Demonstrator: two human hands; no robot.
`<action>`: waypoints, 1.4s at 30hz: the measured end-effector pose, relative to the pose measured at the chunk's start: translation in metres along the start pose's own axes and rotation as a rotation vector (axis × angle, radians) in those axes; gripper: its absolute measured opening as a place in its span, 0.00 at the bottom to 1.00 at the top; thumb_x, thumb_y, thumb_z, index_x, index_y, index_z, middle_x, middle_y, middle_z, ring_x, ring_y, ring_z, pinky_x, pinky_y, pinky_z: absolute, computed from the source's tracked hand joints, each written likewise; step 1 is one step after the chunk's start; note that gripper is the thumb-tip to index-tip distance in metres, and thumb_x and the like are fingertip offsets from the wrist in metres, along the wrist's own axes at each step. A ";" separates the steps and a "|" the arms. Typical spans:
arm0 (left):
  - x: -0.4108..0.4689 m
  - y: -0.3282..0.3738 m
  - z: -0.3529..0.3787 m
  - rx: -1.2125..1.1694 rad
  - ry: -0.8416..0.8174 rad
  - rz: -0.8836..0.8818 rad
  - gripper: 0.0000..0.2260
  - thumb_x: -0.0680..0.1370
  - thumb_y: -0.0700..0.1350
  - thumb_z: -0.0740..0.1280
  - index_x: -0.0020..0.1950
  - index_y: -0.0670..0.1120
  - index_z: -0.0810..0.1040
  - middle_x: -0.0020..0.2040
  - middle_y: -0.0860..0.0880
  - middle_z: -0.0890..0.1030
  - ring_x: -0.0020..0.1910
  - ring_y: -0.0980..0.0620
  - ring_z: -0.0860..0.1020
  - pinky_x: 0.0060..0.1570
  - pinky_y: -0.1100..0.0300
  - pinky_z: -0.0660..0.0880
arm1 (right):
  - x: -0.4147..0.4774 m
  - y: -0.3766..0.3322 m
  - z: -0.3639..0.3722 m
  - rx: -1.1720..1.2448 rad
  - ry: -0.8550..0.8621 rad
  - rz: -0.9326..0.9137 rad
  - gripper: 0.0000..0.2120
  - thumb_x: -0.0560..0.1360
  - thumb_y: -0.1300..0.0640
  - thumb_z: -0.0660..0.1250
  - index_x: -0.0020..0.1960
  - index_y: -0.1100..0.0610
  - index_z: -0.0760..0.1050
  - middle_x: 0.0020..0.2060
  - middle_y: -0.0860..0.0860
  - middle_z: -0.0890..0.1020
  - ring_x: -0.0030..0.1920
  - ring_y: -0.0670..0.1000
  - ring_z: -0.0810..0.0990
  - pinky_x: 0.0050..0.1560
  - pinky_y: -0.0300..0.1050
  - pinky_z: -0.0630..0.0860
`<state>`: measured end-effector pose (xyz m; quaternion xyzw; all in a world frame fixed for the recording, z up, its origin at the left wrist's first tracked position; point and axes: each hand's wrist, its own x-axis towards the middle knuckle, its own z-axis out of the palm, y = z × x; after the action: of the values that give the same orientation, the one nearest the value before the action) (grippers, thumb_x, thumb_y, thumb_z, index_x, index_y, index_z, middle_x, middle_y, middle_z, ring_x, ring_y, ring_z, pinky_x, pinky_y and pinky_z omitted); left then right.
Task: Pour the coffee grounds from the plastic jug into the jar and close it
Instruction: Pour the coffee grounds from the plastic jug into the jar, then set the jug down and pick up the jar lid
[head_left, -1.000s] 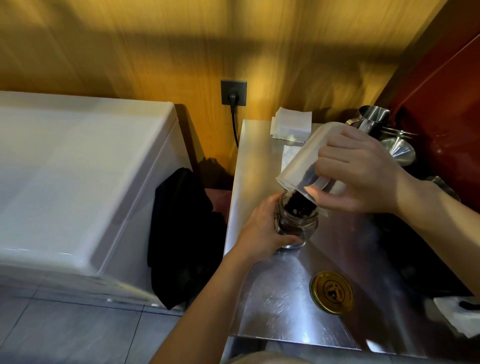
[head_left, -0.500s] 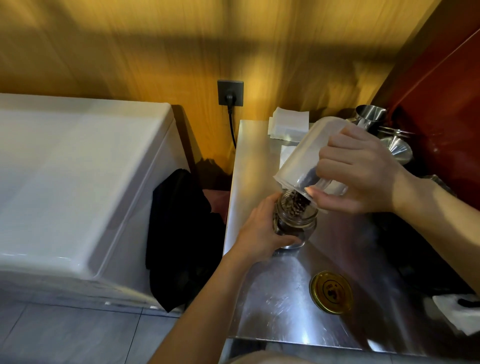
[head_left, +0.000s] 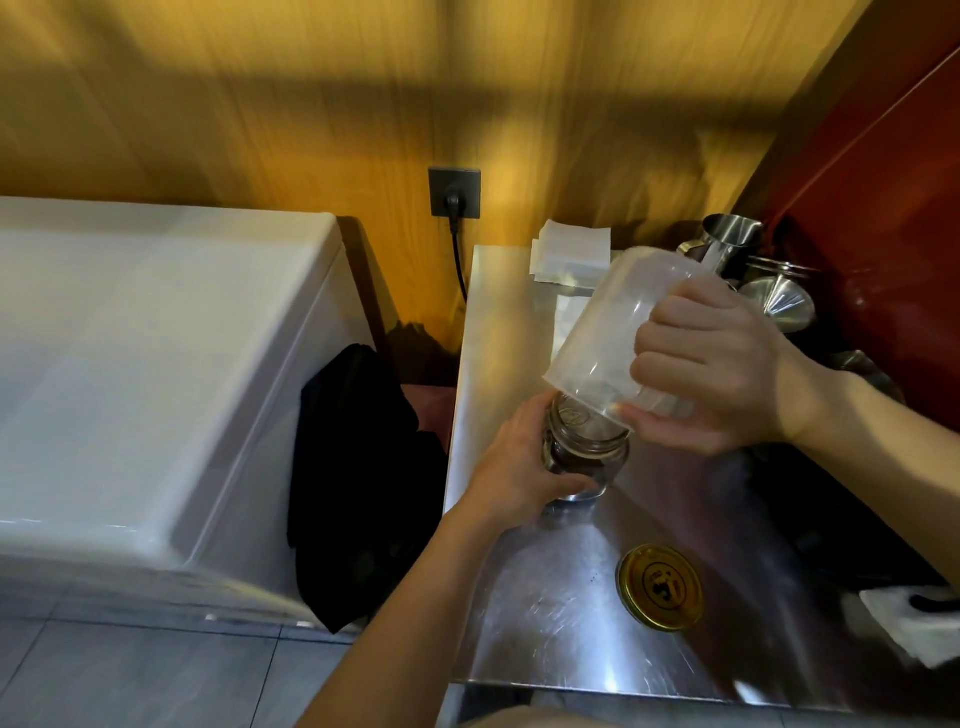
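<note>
A clear plastic jug is tipped mouth-down over a small glass jar that stands on the steel counter. My right hand grips the jug by its handle side. My left hand wraps the jar's left side and steadies it. Dark coffee grounds fill the jar's lower part. The jug looks clear inside, with no dark mass visible. The jar's gold lid lies flat on the counter, in front of the jar and to its right.
Steel cups and a funnel crowd the back right by a red wall. White paper squares lie at the back of the counter. A white appliance stands left, with dark cloth in the gap. A white cloth sits at the right edge.
The dark grounds seen in the jug's mouth a second ago have dropped into the jar. The jug is now clear and tilted slightly steeper. Both hands keep their grip.
</note>
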<state>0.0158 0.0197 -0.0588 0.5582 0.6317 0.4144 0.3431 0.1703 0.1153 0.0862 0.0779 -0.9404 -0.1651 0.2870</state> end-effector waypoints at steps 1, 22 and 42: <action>0.000 0.000 0.000 0.003 -0.001 0.002 0.38 0.62 0.50 0.79 0.66 0.56 0.64 0.62 0.51 0.74 0.62 0.50 0.72 0.61 0.45 0.71 | -0.001 -0.001 0.000 0.001 -0.005 -0.009 0.15 0.69 0.55 0.69 0.29 0.61 0.70 0.25 0.55 0.72 0.27 0.55 0.69 0.30 0.49 0.68; 0.005 -0.004 0.004 -0.023 -0.004 -0.015 0.37 0.61 0.50 0.79 0.65 0.57 0.66 0.61 0.53 0.75 0.61 0.52 0.73 0.59 0.46 0.73 | -0.011 -0.006 -0.009 0.041 -0.023 0.021 0.15 0.70 0.55 0.68 0.30 0.58 0.67 0.25 0.54 0.70 0.29 0.54 0.66 0.35 0.48 0.64; 0.006 -0.011 0.006 -0.001 0.006 -0.008 0.40 0.59 0.49 0.80 0.64 0.63 0.62 0.61 0.57 0.72 0.63 0.56 0.70 0.61 0.62 0.67 | -0.089 -0.062 0.035 0.655 0.806 1.627 0.14 0.77 0.58 0.62 0.32 0.54 0.66 0.27 0.45 0.70 0.27 0.37 0.69 0.27 0.28 0.65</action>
<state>0.0161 0.0264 -0.0709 0.5542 0.6347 0.4151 0.3432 0.2266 0.0879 -0.0089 -0.4705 -0.5370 0.3938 0.5790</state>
